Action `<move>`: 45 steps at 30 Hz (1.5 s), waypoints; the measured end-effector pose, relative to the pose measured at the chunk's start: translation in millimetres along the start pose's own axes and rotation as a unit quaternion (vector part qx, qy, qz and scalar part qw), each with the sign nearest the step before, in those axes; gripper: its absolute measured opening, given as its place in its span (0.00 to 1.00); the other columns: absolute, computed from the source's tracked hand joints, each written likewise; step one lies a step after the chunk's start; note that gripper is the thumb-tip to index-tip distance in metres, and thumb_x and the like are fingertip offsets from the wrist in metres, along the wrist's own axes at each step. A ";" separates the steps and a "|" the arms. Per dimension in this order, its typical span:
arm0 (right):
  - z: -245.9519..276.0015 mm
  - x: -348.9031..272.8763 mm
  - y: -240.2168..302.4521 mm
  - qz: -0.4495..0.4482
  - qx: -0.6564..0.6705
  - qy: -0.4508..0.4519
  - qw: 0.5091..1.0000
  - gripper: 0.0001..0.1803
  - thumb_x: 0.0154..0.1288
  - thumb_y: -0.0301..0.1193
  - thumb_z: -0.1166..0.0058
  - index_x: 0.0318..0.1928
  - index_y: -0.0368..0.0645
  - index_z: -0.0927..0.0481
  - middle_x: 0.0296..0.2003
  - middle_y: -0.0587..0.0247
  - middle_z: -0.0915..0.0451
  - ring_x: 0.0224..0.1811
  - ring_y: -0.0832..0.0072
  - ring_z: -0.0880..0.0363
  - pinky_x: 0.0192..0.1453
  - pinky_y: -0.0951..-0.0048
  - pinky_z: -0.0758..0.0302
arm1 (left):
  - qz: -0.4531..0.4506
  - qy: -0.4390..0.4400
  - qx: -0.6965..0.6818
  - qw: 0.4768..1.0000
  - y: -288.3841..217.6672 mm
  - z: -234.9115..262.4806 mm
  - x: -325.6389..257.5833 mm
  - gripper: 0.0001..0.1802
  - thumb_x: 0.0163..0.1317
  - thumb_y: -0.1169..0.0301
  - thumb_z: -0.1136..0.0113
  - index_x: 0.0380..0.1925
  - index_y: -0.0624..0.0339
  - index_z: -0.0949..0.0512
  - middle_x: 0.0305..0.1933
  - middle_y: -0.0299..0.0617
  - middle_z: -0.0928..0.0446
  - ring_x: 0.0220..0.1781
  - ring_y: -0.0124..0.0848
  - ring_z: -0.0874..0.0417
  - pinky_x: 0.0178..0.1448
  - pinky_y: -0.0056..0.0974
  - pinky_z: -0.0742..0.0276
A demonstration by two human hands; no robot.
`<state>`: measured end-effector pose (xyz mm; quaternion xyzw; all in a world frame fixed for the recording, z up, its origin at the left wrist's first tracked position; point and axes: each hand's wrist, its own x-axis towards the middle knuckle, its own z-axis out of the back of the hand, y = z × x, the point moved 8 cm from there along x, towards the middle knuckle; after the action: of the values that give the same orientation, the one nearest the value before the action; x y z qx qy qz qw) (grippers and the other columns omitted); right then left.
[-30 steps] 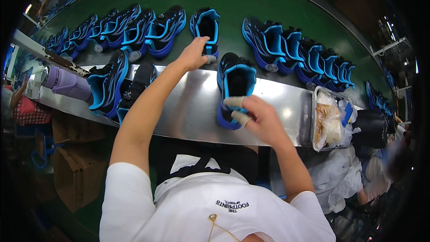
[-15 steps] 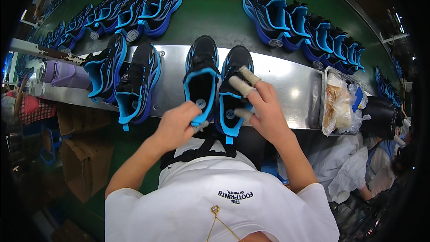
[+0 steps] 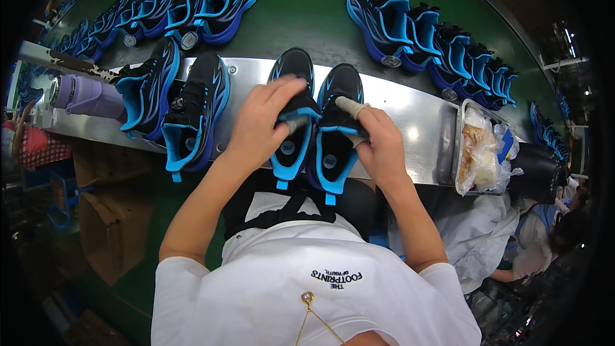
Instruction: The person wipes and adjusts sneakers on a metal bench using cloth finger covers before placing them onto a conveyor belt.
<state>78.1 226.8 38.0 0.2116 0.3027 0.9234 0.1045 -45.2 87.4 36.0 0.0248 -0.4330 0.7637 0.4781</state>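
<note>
Two black sneakers with bright blue linings stand side by side on the metal ledge, toes pointing away from me. My left hand (image 3: 264, 118) pinches the tongue (image 3: 301, 113) of the left sneaker (image 3: 293, 62), pulled up over its opening. Fingers of that hand are slightly blurred. On the right sneaker (image 3: 341, 79), my right hand (image 3: 379, 138) grips the tongue area between thumb and fingers, some of them in pale finger covers. Round size labels show on both insoles, and blue heel loops hang toward me. A second pair, with its nearer sneaker (image 3: 195, 112), stands to the left.
Rows of matching sneakers (image 3: 224, 6) line the green conveyor (image 3: 301, 13) beyond the metal ledge (image 3: 400, 112). A lilac flask (image 3: 96, 99) lies at the left; a metal tray (image 3: 459, 147) of plastic-wrapped items sits right. Below left is a cardboard box (image 3: 115, 230). Another person (image 3: 535, 243) is at right.
My left hand has gone from the left sneaker's heel up to its tongue, which is now raised. My right hand has closed in on the right sneaker's tongue.
</note>
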 end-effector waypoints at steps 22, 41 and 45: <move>-35.1 -40.9 38.3 0.093 -0.165 0.077 0.979 0.17 0.55 0.21 0.43 0.47 0.38 0.22 0.50 0.41 0.30 0.53 0.46 0.26 0.52 0.56 0.21 | -0.099 0.117 0.158 0.976 -16.1 -37.5 -22.4 0.14 0.49 0.79 0.42 0.38 0.55 0.19 0.61 0.39 0.24 0.48 0.44 0.27 0.51 0.43 0.30; 3.2 -32.0 39.2 -0.086 -0.031 0.152 0.984 0.24 0.63 0.35 0.38 0.59 0.44 0.22 0.57 0.41 0.26 0.58 0.48 0.25 0.59 0.59 0.25 | 0.029 0.098 0.092 0.991 -4.8 -24.2 -21.7 0.25 0.59 0.71 0.41 0.59 0.59 0.25 0.63 0.52 0.27 0.52 0.50 0.25 0.59 0.48 0.32; 27.8 -11.7 42.9 0.023 -0.039 0.027 0.999 0.16 0.60 0.23 0.40 0.49 0.48 0.16 0.45 0.55 0.21 0.45 0.56 0.23 0.48 0.62 0.24 | 0.036 0.029 0.012 0.999 -6.4 -18.0 -5.9 0.09 0.54 0.72 0.33 0.36 0.58 0.17 0.39 0.45 0.24 0.43 0.46 0.23 0.48 0.45 0.26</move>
<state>98.3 203.3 80.2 0.1897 0.2639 0.9420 0.0831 -30.4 96.6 26.2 -0.0074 -0.4106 0.7857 0.4626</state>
